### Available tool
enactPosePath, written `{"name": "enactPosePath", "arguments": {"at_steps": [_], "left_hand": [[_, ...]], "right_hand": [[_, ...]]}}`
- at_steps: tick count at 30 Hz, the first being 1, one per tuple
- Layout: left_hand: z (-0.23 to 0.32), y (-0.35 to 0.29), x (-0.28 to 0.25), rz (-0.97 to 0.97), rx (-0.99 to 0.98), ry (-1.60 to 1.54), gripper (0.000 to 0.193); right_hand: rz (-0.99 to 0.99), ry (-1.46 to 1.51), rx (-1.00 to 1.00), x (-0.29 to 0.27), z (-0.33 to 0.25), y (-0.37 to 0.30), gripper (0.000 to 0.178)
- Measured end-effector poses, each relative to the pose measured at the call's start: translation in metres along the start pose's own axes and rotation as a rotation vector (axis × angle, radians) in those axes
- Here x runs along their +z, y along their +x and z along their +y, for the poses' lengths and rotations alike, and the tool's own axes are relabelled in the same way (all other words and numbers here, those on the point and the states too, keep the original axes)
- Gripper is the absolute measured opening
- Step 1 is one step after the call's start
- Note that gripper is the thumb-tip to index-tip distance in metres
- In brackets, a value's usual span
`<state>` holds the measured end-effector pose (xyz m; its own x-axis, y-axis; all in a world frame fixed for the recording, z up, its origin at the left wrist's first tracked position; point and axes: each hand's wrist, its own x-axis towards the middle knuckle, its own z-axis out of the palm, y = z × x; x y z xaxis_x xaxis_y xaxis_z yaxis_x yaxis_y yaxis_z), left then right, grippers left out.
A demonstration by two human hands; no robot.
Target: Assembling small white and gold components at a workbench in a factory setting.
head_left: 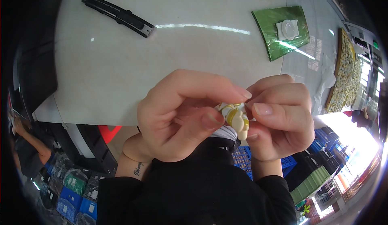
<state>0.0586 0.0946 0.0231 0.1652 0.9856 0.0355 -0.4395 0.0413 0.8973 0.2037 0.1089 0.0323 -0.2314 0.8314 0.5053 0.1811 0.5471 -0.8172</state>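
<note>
Between my two hands, close in front of my body, is a small figurine in white, yellow-gold and cream. My left hand pinches it from the left with thumb and forefinger. From the right, the fingertips and thumb of my right hand close on it too. The cream rounded ends, which look like feet, point toward me. My fingers hide much of its upper part.
A black utility knife lies at the far left of the pale table. A green plastic-wrapped packet with a round white piece on it lies far right. Beyond stands a tray of many small pieces. Blue crates stand below the table.
</note>
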Motion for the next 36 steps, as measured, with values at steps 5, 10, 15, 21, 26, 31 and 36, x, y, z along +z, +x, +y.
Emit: {"name": "enactPosePath", "arguments": {"at_steps": [5,10,15,21,26,31,36], "left_hand": [[0.001,0.000,-0.001,-0.006,0.011,-0.026,0.028],[0.001,0.002,-0.003,-0.042,0.011,-0.040,0.029],[0.001,0.002,-0.001,-0.044,-0.005,-0.111,0.029],[0.002,0.002,-0.002,-0.054,-0.049,-0.193,0.029],[-0.001,0.001,-0.003,-0.086,-0.031,-0.271,0.027],[-0.001,0.000,-0.005,-0.106,-0.066,-0.348,0.026],[-0.003,0.001,-0.005,-0.150,-0.015,-0.307,0.027]], "right_hand": [[-0.001,-0.018,0.005,0.001,-0.001,0.001,0.027],[0.007,-0.069,-0.012,0.005,0.000,0.000,0.026],[0.028,-0.137,-0.019,0.009,-0.004,0.002,0.025],[0.044,-0.301,-0.009,0.017,-0.016,0.003,0.027],[0.022,-0.331,-0.007,0.017,-0.021,0.005,0.029],[0.012,-0.339,-0.012,0.017,-0.021,0.003,0.029],[0.055,-0.272,-0.003,0.017,-0.018,0.002,0.030]]}}
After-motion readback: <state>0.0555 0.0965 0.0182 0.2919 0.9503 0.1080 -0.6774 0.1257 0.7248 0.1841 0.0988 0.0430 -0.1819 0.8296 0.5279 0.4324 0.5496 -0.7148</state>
